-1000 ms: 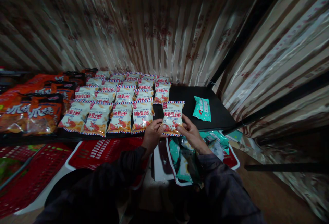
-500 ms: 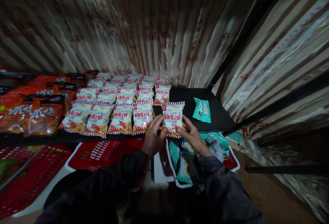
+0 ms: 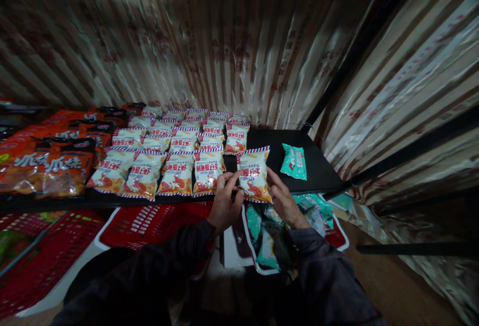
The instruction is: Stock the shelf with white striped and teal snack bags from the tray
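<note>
Left hand [image 3: 224, 205], fingers partly spread, is set against one side of a packet [image 3: 254, 175] just below frame centre; the other is pinched by the right hand [image 3: 286, 205], long axis pointed up-frame, at the shelf's [image 3: 318, 169] front.

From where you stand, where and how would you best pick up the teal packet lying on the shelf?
I'd pinch the teal packet across its middle, right hand coming from above and the near side. It lies pillow-shaped on the black shelf, with bare surface to its left and right, so thumb and fingers should fit.
</note>
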Available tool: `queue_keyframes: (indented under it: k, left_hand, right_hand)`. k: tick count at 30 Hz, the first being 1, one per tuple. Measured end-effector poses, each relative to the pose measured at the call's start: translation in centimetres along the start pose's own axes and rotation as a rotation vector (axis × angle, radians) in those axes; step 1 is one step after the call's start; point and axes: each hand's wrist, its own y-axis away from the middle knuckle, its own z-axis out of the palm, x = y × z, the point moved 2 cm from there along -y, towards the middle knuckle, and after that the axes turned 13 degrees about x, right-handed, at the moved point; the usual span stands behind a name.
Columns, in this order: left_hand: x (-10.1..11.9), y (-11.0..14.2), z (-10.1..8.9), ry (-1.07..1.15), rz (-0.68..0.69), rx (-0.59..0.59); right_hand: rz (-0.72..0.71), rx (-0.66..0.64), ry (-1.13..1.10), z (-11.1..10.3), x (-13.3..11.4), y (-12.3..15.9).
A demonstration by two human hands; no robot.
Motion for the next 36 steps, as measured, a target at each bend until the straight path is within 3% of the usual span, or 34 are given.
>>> queue_keyframes:
  k: [3, 12, 21, 28, 31, 36]
  left_hand:
    - [0.0, -0.1, -0.1, 0.081, -0.051, -0.083]
    - [0.8, 0.0, 0.0, 0.439, -0.431, -0.208]
    - [0.9, 0.0, 0.6, 0.536, -0.502, -0.224]
    - [0.5, -0.1, 0.0, 0.388, -0.594, -0.095]
    - [0.4, -0.1, 0.0, 0.459, -0.644, -0.091]
    - [0.1, 0.2, 0.4, 0.585, -0.732, -0.137]
  right_hand:
    - [0.004, 0.037, 0.004, -0.1, -0.1, 0.0]
    - [-0.025, 0.065, 0.157, -0.7, 0.2, -0.3]
    - [-0.226, -0.039, 0.263, -0.8, 1.0, -0.3]
    - [-0.228, -0.117, 0.269, -0.3, 0.8, 0.1]
    - [-0.216, -0.035, 0.229, -0.3, 0.7, -0.1]
    - [-0.147, 0.278, 0.130, -0.8, 1.0, -1.2]
